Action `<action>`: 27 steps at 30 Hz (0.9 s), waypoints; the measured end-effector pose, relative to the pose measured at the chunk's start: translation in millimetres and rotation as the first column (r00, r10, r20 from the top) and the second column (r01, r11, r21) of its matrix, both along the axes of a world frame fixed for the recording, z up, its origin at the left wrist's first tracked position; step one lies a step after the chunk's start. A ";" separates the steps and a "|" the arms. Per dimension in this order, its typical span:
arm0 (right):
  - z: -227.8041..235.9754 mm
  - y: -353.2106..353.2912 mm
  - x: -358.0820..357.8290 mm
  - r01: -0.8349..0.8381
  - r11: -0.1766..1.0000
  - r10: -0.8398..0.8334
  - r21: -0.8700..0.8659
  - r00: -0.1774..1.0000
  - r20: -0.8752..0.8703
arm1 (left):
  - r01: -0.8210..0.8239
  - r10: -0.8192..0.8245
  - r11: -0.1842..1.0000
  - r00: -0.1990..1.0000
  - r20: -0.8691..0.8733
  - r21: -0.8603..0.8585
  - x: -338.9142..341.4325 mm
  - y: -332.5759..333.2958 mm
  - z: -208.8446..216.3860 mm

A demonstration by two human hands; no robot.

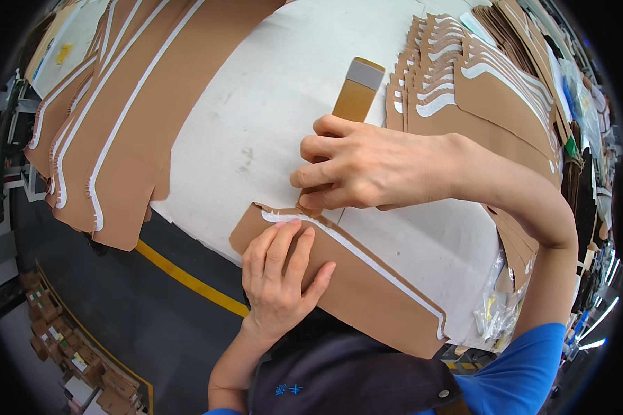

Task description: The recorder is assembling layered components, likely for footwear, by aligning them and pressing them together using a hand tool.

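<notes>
A brown leather-like panel (367, 297) lies at the near edge of the white table, with a white strip (374, 259) along its far edge. Notches show at the strip's curved left end. My left hand (277, 277) rests flat on the panel, its fingertips touching the strip near that end. In my right hand (367, 166) is a flat brown tool (354, 100) with a grey band and a tan end; its kind is not clear. My fingers close round its middle, hiding much of it. The tool's lower end meets the panel's far edge, just beyond my left fingertips.
Large brown panels (145, 131) with white strips overlap at the left, some overhanging the white table (256, 104). Stacked, fanned brown pieces (498, 97) cover the right side. Clear plastic (491, 311) lies at the right edge. Cardboard boxes (83, 360) stand on the floor below left.
</notes>
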State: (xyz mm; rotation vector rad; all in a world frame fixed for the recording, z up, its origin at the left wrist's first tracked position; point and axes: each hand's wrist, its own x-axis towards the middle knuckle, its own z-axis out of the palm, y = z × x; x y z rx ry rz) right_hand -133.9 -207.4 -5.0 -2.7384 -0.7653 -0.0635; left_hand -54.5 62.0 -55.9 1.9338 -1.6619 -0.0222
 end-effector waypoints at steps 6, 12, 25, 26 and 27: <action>7.8 -4.0 -20.1 0.171 0.985 -0.171 -0.019 0.985 0.010 | 0.013 -0.014 0.999 1.000 -0.020 -0.050 9.8 -1.8 -1.8; -3.7 12.3 -114.2 0.617 0.784 -0.617 0.069 0.787 -0.028 | 0.061 -0.056 0.996 0.996 0.072 -0.067 27.1 -16.8 6.9; -46.4 128.6 -101.7 0.708 0.698 -0.714 0.105 0.700 0.026 | 0.113 -0.097 0.989 0.982 0.164 -0.094 29.7 -21.2 3.6; -47.3 128.8 -100.2 0.716 0.693 -0.718 0.086 0.696 -0.002 | 0.118 -0.100 0.988 0.979 0.177 -0.098 29.3 -21.2 2.9; -48.6 128.7 -98.9 0.723 0.688 -0.723 0.066 0.690 -0.033 | 0.123 -0.103 0.987 0.977 0.187 -0.100 29.1 -21.0 2.4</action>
